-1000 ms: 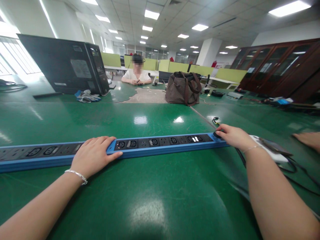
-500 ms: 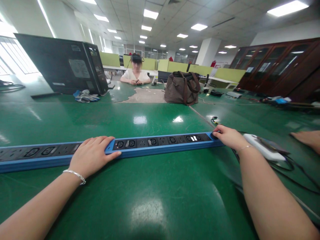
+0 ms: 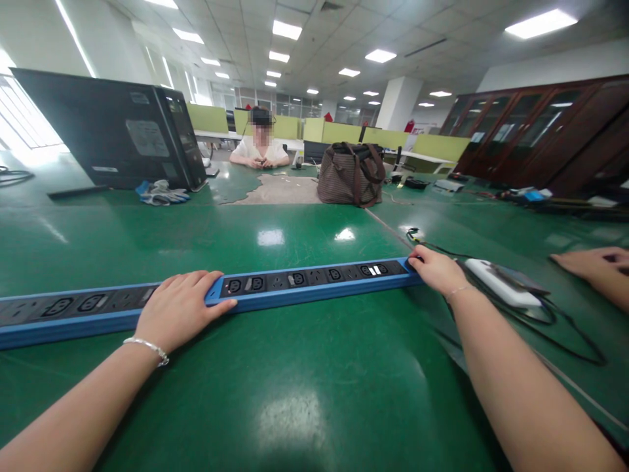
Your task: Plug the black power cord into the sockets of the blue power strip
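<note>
Bright ceiling lts [image 3: 287, 29], glare on tbl [image 3: 196, 242], edges distorted.

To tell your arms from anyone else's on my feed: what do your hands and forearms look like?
The left hand and right hand are ungloved, with no sleeves visible. The left wrist wears a chunky silvery bracelet; the right, a thin, pale bracelet.

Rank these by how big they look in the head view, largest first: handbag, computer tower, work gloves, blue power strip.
1. Blue power strip and computer tower: too alike to rank; the strip is also nearer the camera.
2. Handbag
3. Work gloves
</note>
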`<state>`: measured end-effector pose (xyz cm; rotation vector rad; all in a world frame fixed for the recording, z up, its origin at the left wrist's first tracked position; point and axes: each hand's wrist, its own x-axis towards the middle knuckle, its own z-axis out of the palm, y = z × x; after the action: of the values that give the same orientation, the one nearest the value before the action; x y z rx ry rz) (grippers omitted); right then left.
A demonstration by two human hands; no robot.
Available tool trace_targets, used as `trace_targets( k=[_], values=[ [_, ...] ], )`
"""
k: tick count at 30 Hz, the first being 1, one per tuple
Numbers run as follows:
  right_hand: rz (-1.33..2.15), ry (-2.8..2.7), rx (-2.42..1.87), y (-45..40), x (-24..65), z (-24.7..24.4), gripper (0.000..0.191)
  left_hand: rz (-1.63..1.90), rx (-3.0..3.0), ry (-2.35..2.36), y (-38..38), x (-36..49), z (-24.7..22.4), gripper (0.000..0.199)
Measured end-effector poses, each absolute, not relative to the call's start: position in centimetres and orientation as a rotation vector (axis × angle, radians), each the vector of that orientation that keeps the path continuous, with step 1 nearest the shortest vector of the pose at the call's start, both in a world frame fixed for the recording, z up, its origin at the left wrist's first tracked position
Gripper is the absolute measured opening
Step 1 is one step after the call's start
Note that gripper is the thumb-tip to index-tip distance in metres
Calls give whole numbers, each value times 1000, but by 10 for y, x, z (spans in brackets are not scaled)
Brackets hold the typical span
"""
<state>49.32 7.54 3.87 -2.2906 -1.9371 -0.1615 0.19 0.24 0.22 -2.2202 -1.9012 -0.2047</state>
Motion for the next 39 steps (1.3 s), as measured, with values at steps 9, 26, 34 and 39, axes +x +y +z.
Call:
trace_targets(
  k=[9,26,34,39],
  values=[
    [-152,-1970,-2296,77,494,39,24,-237,-2236,-1893,2,2,1,72],
    [-227,-1541,-2425,60,484,23,50,-260,-2236,-1912,3,2,2,74],
    [-179,-1650,-2523,56,481,31,52,-241,-2233,-1904,3,1,1,74],
    [-227,-1705,-2530,56,479,32,52,-233,-2232,-1900,4,1,1,74]
  ],
)
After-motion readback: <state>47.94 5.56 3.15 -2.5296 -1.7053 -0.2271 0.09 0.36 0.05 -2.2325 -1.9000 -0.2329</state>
